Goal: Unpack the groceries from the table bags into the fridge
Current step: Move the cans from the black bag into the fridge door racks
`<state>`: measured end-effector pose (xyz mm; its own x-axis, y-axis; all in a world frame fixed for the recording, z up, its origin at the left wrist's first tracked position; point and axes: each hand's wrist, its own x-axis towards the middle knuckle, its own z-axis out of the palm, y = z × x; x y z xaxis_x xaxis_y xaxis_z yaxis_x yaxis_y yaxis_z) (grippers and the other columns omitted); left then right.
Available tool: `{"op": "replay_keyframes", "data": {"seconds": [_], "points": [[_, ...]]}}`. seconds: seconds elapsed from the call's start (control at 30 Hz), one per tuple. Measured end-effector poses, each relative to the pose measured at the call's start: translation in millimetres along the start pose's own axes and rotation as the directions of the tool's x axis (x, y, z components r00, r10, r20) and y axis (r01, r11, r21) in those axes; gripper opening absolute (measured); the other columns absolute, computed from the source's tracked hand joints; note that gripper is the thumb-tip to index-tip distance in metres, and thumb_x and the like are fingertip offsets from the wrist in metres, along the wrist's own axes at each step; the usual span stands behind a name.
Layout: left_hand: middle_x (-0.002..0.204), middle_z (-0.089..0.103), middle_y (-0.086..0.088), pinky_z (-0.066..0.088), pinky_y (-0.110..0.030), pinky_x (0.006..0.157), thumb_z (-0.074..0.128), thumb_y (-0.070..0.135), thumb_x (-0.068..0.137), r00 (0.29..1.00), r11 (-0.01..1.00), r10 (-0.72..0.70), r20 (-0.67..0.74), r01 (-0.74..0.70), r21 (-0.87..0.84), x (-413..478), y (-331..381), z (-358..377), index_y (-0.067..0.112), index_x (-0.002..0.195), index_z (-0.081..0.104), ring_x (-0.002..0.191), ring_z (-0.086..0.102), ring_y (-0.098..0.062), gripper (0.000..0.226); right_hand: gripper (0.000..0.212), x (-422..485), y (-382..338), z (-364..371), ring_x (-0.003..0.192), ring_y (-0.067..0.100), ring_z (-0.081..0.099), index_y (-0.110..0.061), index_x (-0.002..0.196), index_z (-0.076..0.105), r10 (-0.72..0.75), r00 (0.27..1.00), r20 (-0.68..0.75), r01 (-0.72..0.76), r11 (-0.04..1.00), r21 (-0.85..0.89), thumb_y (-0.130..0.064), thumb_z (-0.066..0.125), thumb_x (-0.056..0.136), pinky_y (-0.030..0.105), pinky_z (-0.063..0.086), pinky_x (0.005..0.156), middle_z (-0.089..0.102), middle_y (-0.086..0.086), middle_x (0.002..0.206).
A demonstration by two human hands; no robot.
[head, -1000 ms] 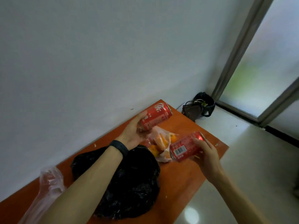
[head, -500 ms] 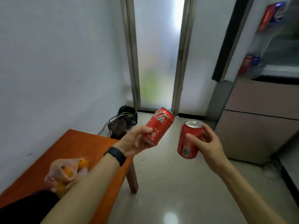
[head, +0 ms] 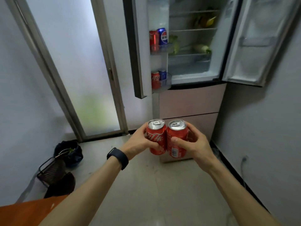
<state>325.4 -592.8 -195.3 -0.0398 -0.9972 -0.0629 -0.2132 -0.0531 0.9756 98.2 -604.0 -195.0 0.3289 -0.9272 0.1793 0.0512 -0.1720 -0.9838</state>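
My left hand [head: 138, 141] grips a red cola can [head: 156, 136], held upright. My right hand [head: 193, 144] grips a second red cola can [head: 177, 137], also upright. The two cans touch side by side in front of me. Ahead stands the fridge [head: 192, 62] with both upper doors open. Its left door shelves hold red and blue cans [head: 157, 38], with more cans [head: 158, 78] on the lower shelf. Vegetables [head: 202, 48] lie on the inner shelves. A corner of the orange table [head: 24, 212] shows at the lower left; the bags are out of view.
A frosted glass door [head: 73, 62] stands left of the fridge. On the floor by the wall sit a dark bag with greens [head: 68, 152] and a black wire basket [head: 52, 170]. The open right fridge door [head: 260, 43] juts toward the right wall. Tiled floor lies between me and the fridge.
I have turned from the table toward the fridge. Both cans came up off the table, went upright and now touch each other. The bags have left the view.
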Motion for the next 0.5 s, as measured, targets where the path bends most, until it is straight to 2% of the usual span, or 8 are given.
{"op": "replay_keyframes", "data": {"seconds": [0.1,0.2,0.3,0.43,0.5], "points": [[0.12,0.068,0.006,0.055,-0.029,0.089,0.086,-0.004,0.063,0.998,0.998,0.058,0.016,-0.058,0.039,45,17,8,0.033,0.129,0.053,0.11,0.065,-0.012,0.081,0.069,36,-2,-29,0.111,0.008,0.067,-0.036,0.127,0.06,-0.02,1.0,-0.015,0.019,0.998,-0.058,-0.03,0.093,0.066,0.03,0.055,0.091,0.071,-0.013,0.119],[0.117,0.067,0.009,0.055,-0.019,0.076,0.088,-0.002,0.064,0.993,0.989,0.12,0.024,-0.121,0.086,92,34,9,0.037,0.122,0.052,0.102,0.067,-0.003,0.078,0.068,81,-9,-52,0.109,0.002,0.066,-0.037,0.125,0.059,-0.052,0.999,-0.008,0.051,0.991,-0.126,-0.029,0.092,0.066,0.023,0.055,0.089,0.071,-0.016,0.116],[0.117,0.067,0.009,0.055,-0.018,0.078,0.091,0.002,0.062,0.982,0.972,0.191,0.009,-0.191,0.139,142,51,4,0.034,0.124,0.051,0.102,0.066,-0.001,0.08,0.067,136,-19,-74,0.107,0.005,0.068,-0.033,0.124,0.06,-0.097,0.995,0.018,0.098,0.98,-0.175,-0.025,0.091,0.066,0.02,0.056,0.084,0.072,-0.013,0.115],[0.113,0.068,0.012,0.054,-0.017,0.082,0.093,0.006,0.062,0.939,0.923,0.339,-0.052,-0.321,0.211,213,91,-9,0.032,0.125,0.052,0.103,0.066,-0.001,0.08,0.066,222,-44,-96,0.107,0.002,0.067,-0.033,0.121,0.06,-0.167,0.986,0.015,0.166,0.957,-0.238,-0.033,0.091,0.064,0.02,0.056,0.083,0.072,-0.013,0.114],[0.113,0.069,0.012,0.057,-0.023,0.085,0.093,0.007,0.06,0.911,0.899,0.401,-0.095,-0.372,0.233,249,117,-21,0.032,0.124,0.054,0.103,0.067,-0.005,0.08,0.067,265,-62,-104,0.105,-0.001,0.066,-0.034,0.122,0.058,-0.214,0.977,0.02,0.212,0.938,-0.275,-0.036,0.091,0.064,0.021,0.056,0.085,0.071,-0.012,0.114]]}}
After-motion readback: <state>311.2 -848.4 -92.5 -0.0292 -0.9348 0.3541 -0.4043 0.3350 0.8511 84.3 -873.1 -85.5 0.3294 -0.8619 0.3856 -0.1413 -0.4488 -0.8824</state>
